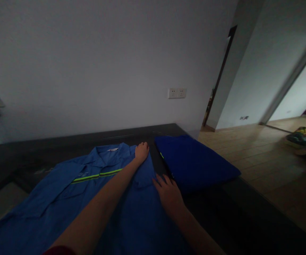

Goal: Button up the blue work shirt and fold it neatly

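A blue work shirt point(97, 191) lies spread on the dark table, front up, collar at the far side. It has a yellow-green and dark stripe across the chest and a white label inside the collar. My left hand point(141, 152) rests on the shirt's right shoulder near its far edge, palm down, fingers close together and slightly bent. My right hand point(169, 194) lies along the right side edge of the shirt, fingers spread, their tips touching the cloth by the sleeve point(145, 173). The lower shirt runs out of view.
A folded darker blue garment point(195, 161) lies to the right on the dark table point(169, 129). Behind stands a pale wall with a double socket point(177, 93). Several bagged items point(305, 140) sit on the wooden floor at far right.
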`<state>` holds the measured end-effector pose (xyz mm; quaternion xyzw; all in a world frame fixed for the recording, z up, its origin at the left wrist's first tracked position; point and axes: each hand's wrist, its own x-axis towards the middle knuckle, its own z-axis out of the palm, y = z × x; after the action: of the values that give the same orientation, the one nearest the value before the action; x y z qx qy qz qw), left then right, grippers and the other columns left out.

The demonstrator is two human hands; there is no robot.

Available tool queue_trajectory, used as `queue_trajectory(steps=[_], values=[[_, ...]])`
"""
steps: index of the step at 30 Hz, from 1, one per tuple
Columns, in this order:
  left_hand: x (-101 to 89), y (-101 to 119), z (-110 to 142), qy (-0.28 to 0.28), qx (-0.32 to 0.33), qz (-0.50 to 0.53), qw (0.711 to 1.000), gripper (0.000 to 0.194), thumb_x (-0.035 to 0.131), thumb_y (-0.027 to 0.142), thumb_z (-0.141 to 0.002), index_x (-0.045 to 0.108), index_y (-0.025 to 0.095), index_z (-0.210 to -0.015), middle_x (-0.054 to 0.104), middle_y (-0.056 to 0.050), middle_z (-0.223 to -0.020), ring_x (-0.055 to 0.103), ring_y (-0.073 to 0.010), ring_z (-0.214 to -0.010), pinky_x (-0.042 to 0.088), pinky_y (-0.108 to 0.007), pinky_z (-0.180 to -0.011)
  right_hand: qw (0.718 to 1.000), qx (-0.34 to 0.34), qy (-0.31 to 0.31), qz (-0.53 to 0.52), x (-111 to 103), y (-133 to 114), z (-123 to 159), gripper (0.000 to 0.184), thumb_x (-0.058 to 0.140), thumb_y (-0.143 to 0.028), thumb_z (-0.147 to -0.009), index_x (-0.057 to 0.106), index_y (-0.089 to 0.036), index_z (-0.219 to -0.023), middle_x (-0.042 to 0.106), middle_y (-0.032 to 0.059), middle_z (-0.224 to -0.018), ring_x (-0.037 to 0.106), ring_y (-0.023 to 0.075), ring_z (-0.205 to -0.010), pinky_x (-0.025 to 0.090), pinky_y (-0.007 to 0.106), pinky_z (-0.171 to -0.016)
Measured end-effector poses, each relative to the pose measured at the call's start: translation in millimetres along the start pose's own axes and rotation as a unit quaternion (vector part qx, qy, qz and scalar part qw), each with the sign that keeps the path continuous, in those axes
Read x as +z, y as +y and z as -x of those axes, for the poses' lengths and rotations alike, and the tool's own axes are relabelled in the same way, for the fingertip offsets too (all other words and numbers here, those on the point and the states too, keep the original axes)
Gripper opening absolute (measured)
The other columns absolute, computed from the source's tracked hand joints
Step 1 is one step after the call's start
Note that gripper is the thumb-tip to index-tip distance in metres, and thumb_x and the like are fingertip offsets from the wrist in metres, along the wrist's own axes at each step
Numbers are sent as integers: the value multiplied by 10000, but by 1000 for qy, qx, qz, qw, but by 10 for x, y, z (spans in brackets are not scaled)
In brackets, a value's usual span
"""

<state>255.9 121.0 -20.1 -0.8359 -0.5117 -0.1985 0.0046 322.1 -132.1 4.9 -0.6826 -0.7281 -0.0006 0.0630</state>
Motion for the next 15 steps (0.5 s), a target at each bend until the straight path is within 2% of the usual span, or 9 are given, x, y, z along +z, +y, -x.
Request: queue_trajectory(steps=[4, 8, 11, 15], values=[[-194, 0, 95, 15, 17, 6, 1000, 210, 411, 252, -913, 533, 197, -1076, 552, -98, -1154, 496, -234, -1100, 375, -380, -919, 999, -19, 48, -8, 23, 4, -24, 438, 368, -148, -929, 482, -193, -1349, 462, 118, -1403, 390, 298, -1302, 379, 484, -1020], [-319, -4, 324, -9, 71, 42, 997, 297, 452, 244, -886, 533, 208, -1170, 534, -86, -1239, 475, -225, -1160, 385, -362, -954, 992, -68, 97, -46, 35, -62, -45, 495, 477, -289, -917, 418, -161, -1391, 364, 124, -1468, 310, 269, -1357, 271, 456, -1115], [-272, -9, 537, -57, 105, 41, 992, 431, 445, 343, -904, 460, 188, -1305, 459, -112, -1374, 417, -241, -1263, 333, -396, -1042, 990, -92, 76, -75, 72, -102, -34, 582, 513, -420, -889, 411, -152, -1395, 285, 133, -1501, 231, 285, -1388, 228, 465, -1132], [-173, -10, 718, -114, 119, 4, 986, 551, 346, 441, -939, 323, 178, -1423, 309, -146, -1491, 257, -277, -1382, 225, -487, -1106, 991, -76, 13, -110, 122, -98, -4, 640, 492, -574, -844, 446, -223, -1377, 268, 148, -1500, 197, 328, -1390, 213, 521, -1114]])
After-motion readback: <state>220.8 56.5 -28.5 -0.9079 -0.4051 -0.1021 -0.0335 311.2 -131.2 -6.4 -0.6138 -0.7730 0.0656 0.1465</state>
